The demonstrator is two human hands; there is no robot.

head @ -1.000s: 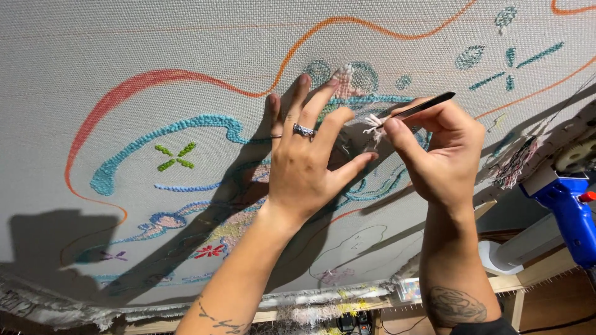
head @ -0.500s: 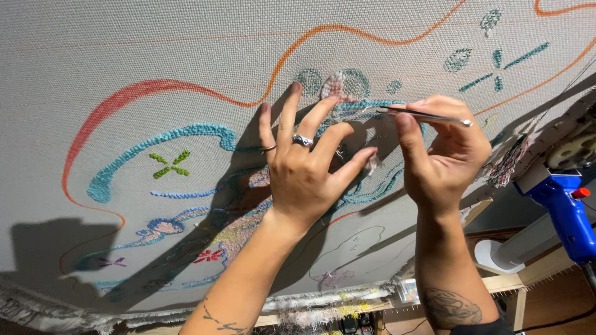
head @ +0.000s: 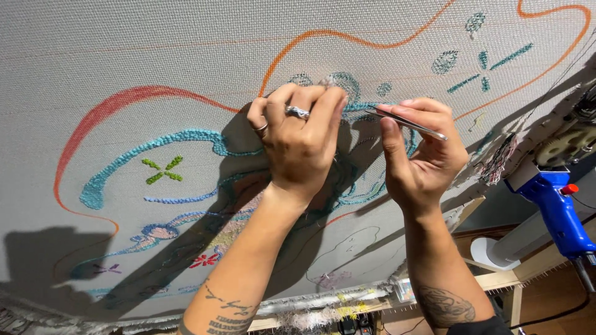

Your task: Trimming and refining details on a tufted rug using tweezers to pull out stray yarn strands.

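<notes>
A large grey tufting cloth (head: 186, 49) stretched on a frame fills the view, stitched with orange, red, teal and green yarn lines. My left hand (head: 299, 139), with rings on two fingers, has its fingers bent and pinching at a pale tuft of yarn (head: 328, 81) on the cloth. My right hand (head: 422, 155) is just to the right and holds thin metal tweezers (head: 406, 122), whose tip points left toward my left fingertips. What the tweezer tip touches is hidden.
A blue tufting gun (head: 555, 211) hangs at the right edge beside a clump of loose threads (head: 498, 162). The wooden frame bar (head: 496, 280) with yarn scraps runs along the bottom. A white round object (head: 490, 253) sits low right.
My left hand went from flat with fingers spread to fingers curled and pinching the cloth. My right hand swung the tweezers round, so the tip now points left at the pinch.
</notes>
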